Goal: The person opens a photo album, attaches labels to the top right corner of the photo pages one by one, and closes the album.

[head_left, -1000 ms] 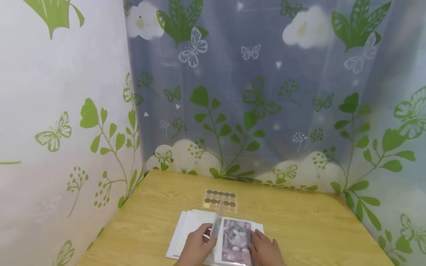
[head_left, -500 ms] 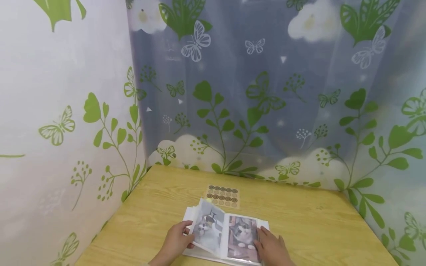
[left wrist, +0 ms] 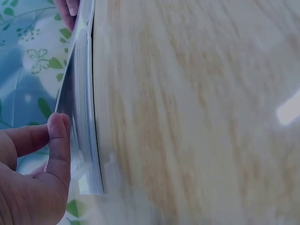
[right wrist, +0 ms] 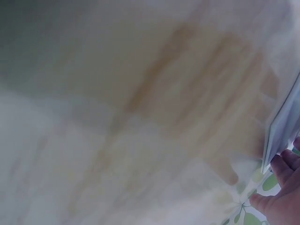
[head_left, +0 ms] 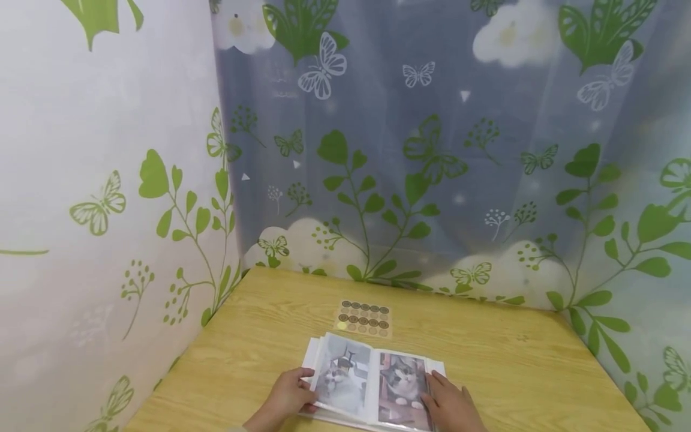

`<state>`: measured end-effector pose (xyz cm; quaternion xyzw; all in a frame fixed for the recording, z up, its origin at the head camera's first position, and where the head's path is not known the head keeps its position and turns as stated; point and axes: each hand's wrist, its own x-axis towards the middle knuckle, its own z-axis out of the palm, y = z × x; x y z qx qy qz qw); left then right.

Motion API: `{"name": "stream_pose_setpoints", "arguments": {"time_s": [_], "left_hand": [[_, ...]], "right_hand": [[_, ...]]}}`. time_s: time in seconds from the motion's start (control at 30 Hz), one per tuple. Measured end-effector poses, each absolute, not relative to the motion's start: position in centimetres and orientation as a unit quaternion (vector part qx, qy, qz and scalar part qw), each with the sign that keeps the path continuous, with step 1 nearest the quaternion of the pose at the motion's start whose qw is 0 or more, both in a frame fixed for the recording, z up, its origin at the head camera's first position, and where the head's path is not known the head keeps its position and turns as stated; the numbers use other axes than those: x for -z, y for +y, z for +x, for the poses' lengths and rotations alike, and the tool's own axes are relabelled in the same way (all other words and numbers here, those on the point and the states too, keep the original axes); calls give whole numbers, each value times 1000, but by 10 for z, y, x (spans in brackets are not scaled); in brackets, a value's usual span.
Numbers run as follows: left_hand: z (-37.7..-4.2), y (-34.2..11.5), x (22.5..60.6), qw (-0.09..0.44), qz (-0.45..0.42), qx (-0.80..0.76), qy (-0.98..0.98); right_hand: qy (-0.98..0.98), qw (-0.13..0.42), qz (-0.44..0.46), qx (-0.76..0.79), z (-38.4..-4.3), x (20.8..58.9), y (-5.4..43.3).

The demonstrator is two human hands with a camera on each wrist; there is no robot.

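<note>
A small photo album (head_left: 373, 384) lies spread on the wooden table in the head view. Its left leaf carries a cat photo (head_left: 342, 378), and another cat photo (head_left: 400, 387) fills the right page. My left hand (head_left: 287, 391) pinches the left leaf at its outer edge. In the left wrist view, thumb and fingertips hold that leaf (left wrist: 70, 89) tilted up from the stack of pages beneath. My right hand (head_left: 454, 403) rests on the outer edge of the right page, fingers extended. The right wrist view shows this hand (right wrist: 283, 192) at the album's edge, partly cut off.
Behind the album lies a sheet of round stickers (head_left: 364, 318), brown and beige with one yellow circle. The wooden table (head_left: 475, 342) reaches back to a curtain (head_left: 378, 198) printed with leaves and butterflies. A pale patterned curtain (head_left: 108, 288) hangs along the left side.
My left hand has carried a leaf over to the left, uncovering its cat photo, then lowered it slightly. The right hand has stayed on the right page.
</note>
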<state>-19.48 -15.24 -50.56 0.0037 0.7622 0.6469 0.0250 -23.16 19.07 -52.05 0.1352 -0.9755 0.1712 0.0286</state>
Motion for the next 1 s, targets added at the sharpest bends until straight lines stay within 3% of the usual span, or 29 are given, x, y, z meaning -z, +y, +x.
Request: {"name": "stream_pose_setpoints", "arguments": {"time_s": [0.67,1.0], "left_hand": [[-181,-157,514,69,33,-614,786],[-181,-173,507,46,77,-567,819]], "right_hand": [[-971,19,144,-191,-224,516,204],[-968,25,150,-200,-230,511,212]]}}
